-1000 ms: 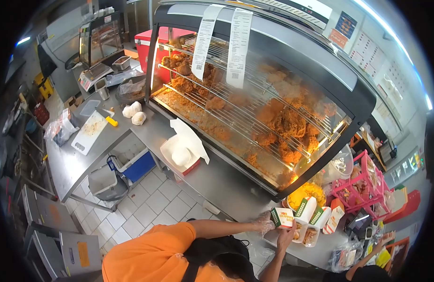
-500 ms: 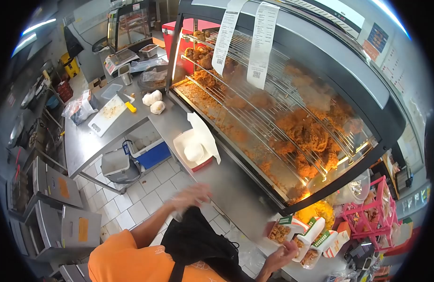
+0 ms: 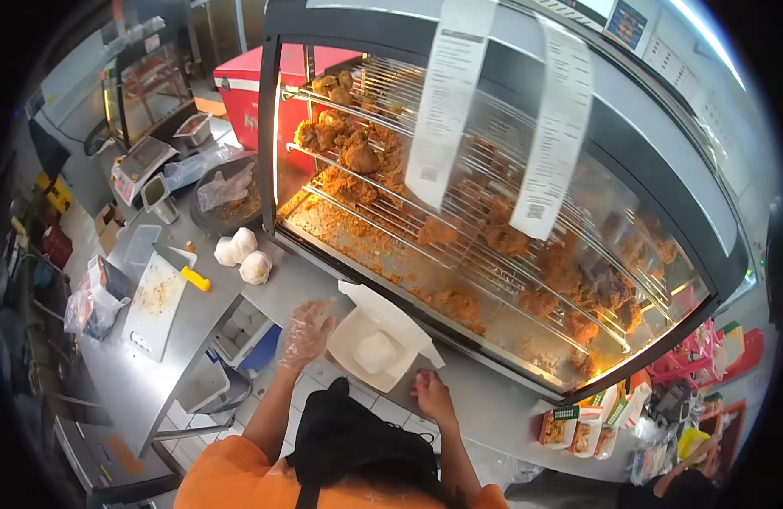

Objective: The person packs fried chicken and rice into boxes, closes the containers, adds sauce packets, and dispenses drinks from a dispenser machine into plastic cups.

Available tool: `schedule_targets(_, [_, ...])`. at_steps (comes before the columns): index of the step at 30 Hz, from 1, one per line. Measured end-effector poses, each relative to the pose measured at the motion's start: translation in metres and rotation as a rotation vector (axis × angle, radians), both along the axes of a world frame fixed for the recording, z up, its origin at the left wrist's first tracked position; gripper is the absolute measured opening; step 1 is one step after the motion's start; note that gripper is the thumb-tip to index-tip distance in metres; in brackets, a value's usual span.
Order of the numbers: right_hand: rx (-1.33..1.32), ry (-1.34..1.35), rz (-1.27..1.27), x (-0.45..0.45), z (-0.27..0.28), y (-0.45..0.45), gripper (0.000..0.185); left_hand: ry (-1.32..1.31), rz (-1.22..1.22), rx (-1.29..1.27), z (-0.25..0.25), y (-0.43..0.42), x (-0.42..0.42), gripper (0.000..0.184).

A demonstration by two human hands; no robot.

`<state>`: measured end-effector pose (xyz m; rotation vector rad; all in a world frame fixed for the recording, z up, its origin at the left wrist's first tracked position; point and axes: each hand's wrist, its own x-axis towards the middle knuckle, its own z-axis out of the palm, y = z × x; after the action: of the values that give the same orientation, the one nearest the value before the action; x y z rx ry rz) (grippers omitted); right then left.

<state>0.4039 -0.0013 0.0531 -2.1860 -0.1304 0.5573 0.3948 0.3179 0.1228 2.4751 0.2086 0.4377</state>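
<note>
An open takeaway box (image 3: 354, 346) sits on the steel counter, its paper lid flap standing toward the display case. Inside it lies a rounded white bundle (image 3: 378, 349). My left hand (image 3: 305, 334), in a clear plastic glove, is just left of the box with its fingers apart and nothing in them. Whether it touches the box edge I cannot tell. Close to the box's lower right corner is my right hand (image 3: 434, 397), ungloved, its fingers curled in. Anything inside those fingers is hidden.
A glass warming case (image 3: 425, 293) of fried chicken (image 3: 357, 153) borders the counter, with paper receipts (image 3: 449, 102) hanging over it. Leftward are white wrapped bundles (image 3: 255, 266) and a cutting board (image 3: 155, 316) with a yellow-handled knife (image 3: 196, 278). Filled snack boxes (image 3: 586, 433) stand right; another person's arm (image 3: 684, 467) shows beyond.
My view has turned and come closer to the open box. My left hand has moved up beside it. My right hand has left the snack boxes and come to the open box.
</note>
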Motion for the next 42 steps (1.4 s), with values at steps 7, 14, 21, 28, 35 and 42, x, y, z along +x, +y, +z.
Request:
schedule_targets(7, [0.070, -0.375, -0.638, -0.026, -0.021, -0.002, 0.022, -0.365, 0.029, 0.239, 0.164, 0.032, 0.095, 0.030])
schedule_targets(14, [-0.120, -0.652, -0.653, -0.032, -0.028, 0.001, 0.012, -0.570, 0.164, 0.216, 0.206, 0.060, 0.194, 0.024])
schedule_targets(21, [-0.150, -0.654, -0.706, -0.032, -0.028, 0.004, 0.013, -0.010, -0.035, 0.580, 0.225, 0.034, 0.219, 0.057])
schedule_targets(28, [-0.207, -0.629, -0.699, -0.032, -0.019, 0.008, 0.012, -0.198, -0.253, 0.019, 0.218, 0.051, 0.233, 0.042])
schedule_targets(35, [-0.241, -0.802, -0.652, -0.031, -0.024, 0.006, 0.008, -0.734, -0.404, -1.329, 0.152, 0.040, 0.160, 0.047])
schedule_targets(42, [-0.234, -0.720, -0.663, -0.030, -0.018, 0.009, 0.010, -0.224, -0.672, -2.275, 0.140, 0.049, 0.097, 0.064])
